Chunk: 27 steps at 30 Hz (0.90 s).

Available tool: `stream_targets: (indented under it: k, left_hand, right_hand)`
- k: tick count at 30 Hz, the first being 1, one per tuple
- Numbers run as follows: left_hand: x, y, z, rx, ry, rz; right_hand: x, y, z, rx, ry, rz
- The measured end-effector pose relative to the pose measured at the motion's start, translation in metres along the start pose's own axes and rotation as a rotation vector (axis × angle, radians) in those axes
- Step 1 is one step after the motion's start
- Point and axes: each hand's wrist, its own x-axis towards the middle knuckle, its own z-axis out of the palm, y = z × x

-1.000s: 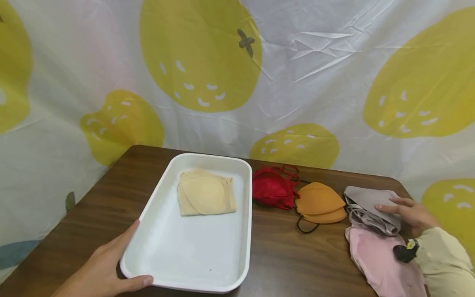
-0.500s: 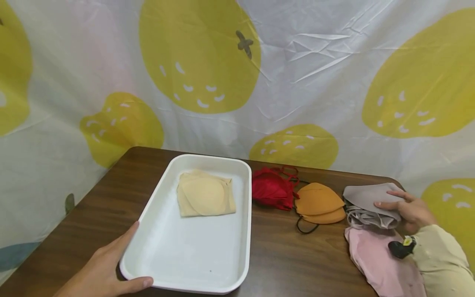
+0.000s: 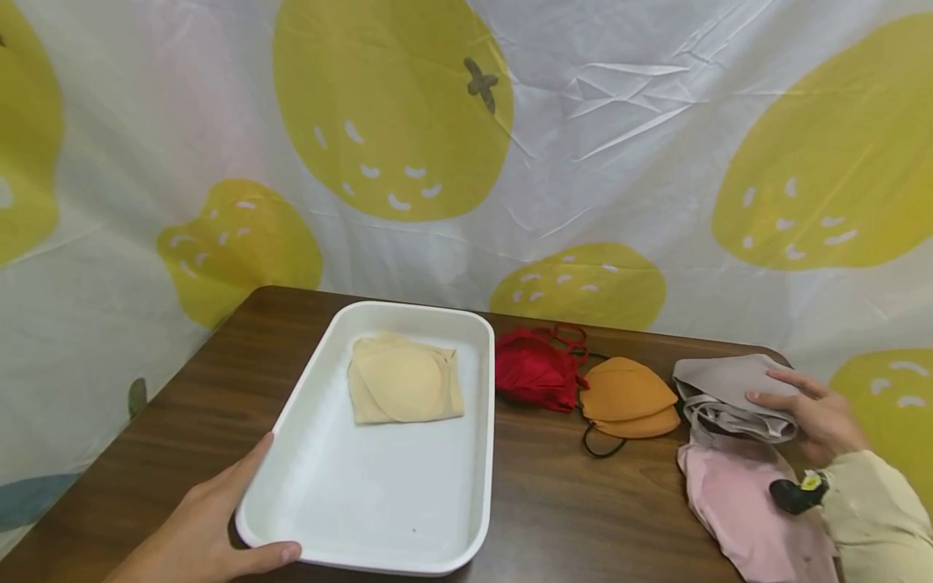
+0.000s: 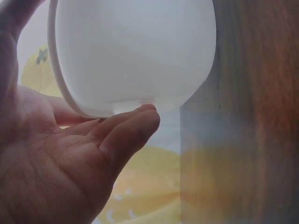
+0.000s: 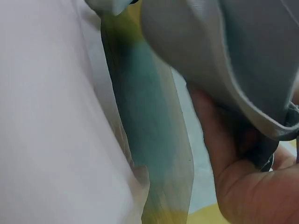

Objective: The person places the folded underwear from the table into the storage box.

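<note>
A folded grey bra [image 3: 736,397] is gripped at its right side by my right hand [image 3: 827,417]. In the right wrist view the thumb lies against the grey fabric [image 5: 187,42], and part of the other fingers is hidden behind it. Below it lies a pink folded garment [image 3: 751,510]. My left hand [image 3: 204,518] holds the near left corner of a white tray [image 3: 379,502], thumb at the near rim. Its fingers [image 4: 133,133] press the tray's outer wall in the left wrist view. Inside the tray, towards the far end, rests a folded beige bra [image 3: 404,380].
Right of the tray lie a red bra [image 3: 535,368] with thin straps and an orange bra [image 3: 627,397] with black straps. All stand on a brown wooden table [image 3: 583,502]. A white curtain with yellow fruit prints [image 3: 583,283] hangs behind the table.
My right hand has raised the near part of the grey bra slightly and shifted away from me, uncovering more of the pink garment. The left hand and tray stay where they were.
</note>
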Motion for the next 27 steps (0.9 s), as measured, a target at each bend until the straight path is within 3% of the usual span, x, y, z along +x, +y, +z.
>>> stream_targets:
  k: [9,12,16,20,27]
  left_hand:
    - [0.000,0.000,0.000,-0.007,-0.021,-0.010]
    - [0.001,0.000,0.001,0.006,-0.017,-0.003]
    - [0.001,0.000,0.002,0.011,-0.003,0.010]
    - [0.001,-0.001,0.002,0.006,-0.002,0.009]
    - [0.000,0.001,0.000,-0.003,-0.020,-0.010]
  right_hand:
    - [-0.004,-0.003,0.002,0.120,-0.142,-0.048]
    - [-0.007,-0.006,0.010,0.049,-0.123,-0.112]
    - [-0.013,-0.014,0.023,0.028,-0.129,-0.104]
    - [-0.017,-0.021,0.041,0.099,-0.173,-0.072]
    - [-0.020,-0.026,0.069,-0.022,-0.157,-0.212]
